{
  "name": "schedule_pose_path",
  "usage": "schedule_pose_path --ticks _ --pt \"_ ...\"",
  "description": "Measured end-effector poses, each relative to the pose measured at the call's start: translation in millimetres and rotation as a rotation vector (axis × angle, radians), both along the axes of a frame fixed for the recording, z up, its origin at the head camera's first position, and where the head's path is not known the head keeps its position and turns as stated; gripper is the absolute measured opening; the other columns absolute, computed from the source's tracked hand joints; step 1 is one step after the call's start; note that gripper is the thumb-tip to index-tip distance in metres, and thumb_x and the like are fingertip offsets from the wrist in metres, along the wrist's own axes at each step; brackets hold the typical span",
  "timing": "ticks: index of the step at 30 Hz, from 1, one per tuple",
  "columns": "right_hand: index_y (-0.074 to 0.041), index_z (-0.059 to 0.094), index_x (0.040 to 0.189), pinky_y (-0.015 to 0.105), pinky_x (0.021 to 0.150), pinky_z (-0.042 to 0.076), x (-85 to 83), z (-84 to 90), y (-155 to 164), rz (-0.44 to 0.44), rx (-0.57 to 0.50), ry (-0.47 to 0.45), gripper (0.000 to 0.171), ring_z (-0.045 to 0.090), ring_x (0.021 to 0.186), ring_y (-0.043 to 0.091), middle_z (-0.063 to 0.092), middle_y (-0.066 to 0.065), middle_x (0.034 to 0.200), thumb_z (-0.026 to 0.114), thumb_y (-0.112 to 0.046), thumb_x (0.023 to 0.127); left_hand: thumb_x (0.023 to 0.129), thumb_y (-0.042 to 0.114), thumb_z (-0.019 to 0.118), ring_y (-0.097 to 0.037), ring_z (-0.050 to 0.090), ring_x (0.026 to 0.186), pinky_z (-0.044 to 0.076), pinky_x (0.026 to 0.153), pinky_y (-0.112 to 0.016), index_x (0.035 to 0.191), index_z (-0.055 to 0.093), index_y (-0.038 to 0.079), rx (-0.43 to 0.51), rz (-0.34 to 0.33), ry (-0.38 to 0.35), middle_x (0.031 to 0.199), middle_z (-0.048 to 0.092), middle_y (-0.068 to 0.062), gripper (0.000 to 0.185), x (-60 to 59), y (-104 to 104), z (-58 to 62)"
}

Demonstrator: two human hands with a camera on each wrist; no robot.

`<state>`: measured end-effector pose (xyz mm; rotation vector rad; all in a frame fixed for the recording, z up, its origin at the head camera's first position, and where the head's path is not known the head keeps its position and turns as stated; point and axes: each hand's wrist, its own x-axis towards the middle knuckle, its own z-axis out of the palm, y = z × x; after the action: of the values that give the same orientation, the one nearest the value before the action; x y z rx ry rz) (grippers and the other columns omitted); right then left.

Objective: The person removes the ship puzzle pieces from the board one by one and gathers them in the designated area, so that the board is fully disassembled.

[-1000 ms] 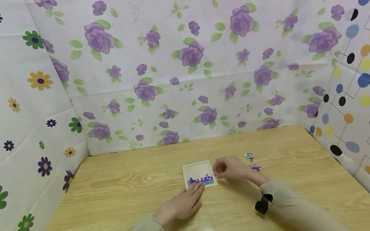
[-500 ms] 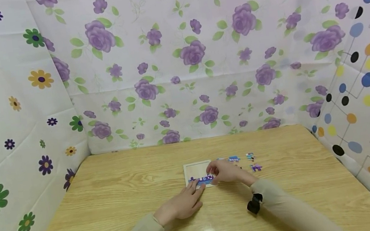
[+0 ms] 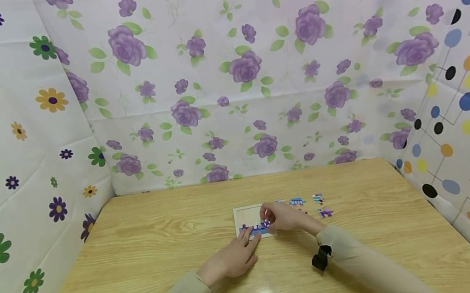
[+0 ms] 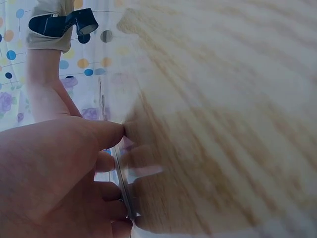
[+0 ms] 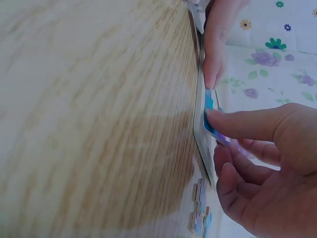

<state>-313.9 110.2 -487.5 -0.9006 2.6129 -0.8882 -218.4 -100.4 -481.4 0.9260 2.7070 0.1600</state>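
A small jigsaw puzzle tray (image 3: 236, 214) with a pale rim lies mid-table, and joined blue and purple pieces (image 3: 258, 229) fill its near part. Flat over the tray's near edge rest the straight fingers of my left hand (image 3: 230, 259). My right hand (image 3: 287, 216) is at the tray's right side. There its thumb and fingers pinch a blue and purple puzzle piece (image 5: 214, 124), tilted close over the tray, as the right wrist view shows. In the left wrist view my left hand (image 4: 49, 173) hides most of the tray.
Right of the tray lie loose puzzle pieces: a blue one (image 3: 297, 201), a striped one (image 3: 318, 199) and a purple one (image 3: 325, 212). Others are partly hidden behind my right hand. Patterned cloth (image 3: 227, 79) hangs behind the wooden table (image 3: 162, 232).
My right hand has moved left from beside the tray onto its right edge, uncovering the loose blue piece. The left hand has stayed at the near edge.
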Motion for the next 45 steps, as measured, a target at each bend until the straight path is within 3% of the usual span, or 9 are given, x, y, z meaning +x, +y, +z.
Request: schedule_pose_path --ticks 5,10,20,29,37,45 --pt "-0.012 0.061 0.100 0.025 0.063 0.050 2.4 3.4 5 -0.008 -0.080 -0.001 0.012 0.059 0.074 0.010 0.065 0.002 0.087 0.063 -0.003 0.092 0.104 0.032 0.041 -0.035 0.020 0.148 0.031 0.116 -0.048 0.155 0.024 0.011 0.004 0.001 0.014 0.160 0.017 -0.021 0.057 -0.4 0 -4.0" --pt "-0.011 0.063 0.103 0.025 0.061 0.050 3.7 6.2 15 -0.031 -0.132 -0.024 0.013 0.061 0.076 0.014 0.066 0.003 0.091 0.059 -0.003 0.094 0.104 0.032 0.041 -0.035 0.020 0.148 0.031 0.116 -0.048 0.155 0.024 0.011 0.009 0.005 0.016 0.160 0.017 -0.021 0.057 -0.8 0 -5.8" --pt "-0.013 0.065 0.099 0.021 0.064 0.048 7.4 -2.0 35 -0.029 -0.116 0.031 0.012 0.058 0.075 0.007 0.066 -0.001 0.089 0.062 -0.004 0.092 0.105 0.032 0.040 -0.036 0.021 0.148 0.030 0.116 -0.049 0.155 0.023 0.010 0.015 -0.001 0.025 0.159 0.018 -0.022 0.057 1.0 0 -5.3" --pt "-0.009 0.068 0.097 0.023 0.065 0.048 16.8 -4.3 47 -0.096 -0.130 -0.005 0.010 0.056 0.076 0.010 0.066 0.002 0.088 0.064 -0.004 0.090 0.105 0.031 0.039 -0.036 0.020 0.148 0.030 0.116 -0.050 0.155 0.022 0.009 0.017 -0.007 0.035 0.160 0.017 -0.023 0.057 1.8 0 -6.9" --pt "-0.005 0.071 0.101 0.024 0.070 0.052 25.4 -6.1 59 -0.136 -0.179 -0.073 0.014 0.063 0.083 0.013 0.071 0.006 0.095 0.068 -0.004 0.088 0.105 0.031 0.038 -0.037 0.020 0.148 0.030 0.116 -0.050 0.155 0.022 0.009 0.016 -0.008 0.045 0.159 0.016 -0.024 0.057 2.3 0 -8.4" --pt "-0.003 0.070 0.092 0.025 0.053 0.050 33.7 -8.7 62 -0.238 -0.189 -0.097 0.010 0.060 0.066 0.012 0.069 0.004 0.079 0.073 -0.003 0.083 0.105 0.031 0.038 -0.036 0.019 0.148 0.030 0.116 -0.050 0.155 0.021 0.010 0.014 0.002 0.042 0.160 0.016 -0.022 0.057 3.1 -1 -7.6"
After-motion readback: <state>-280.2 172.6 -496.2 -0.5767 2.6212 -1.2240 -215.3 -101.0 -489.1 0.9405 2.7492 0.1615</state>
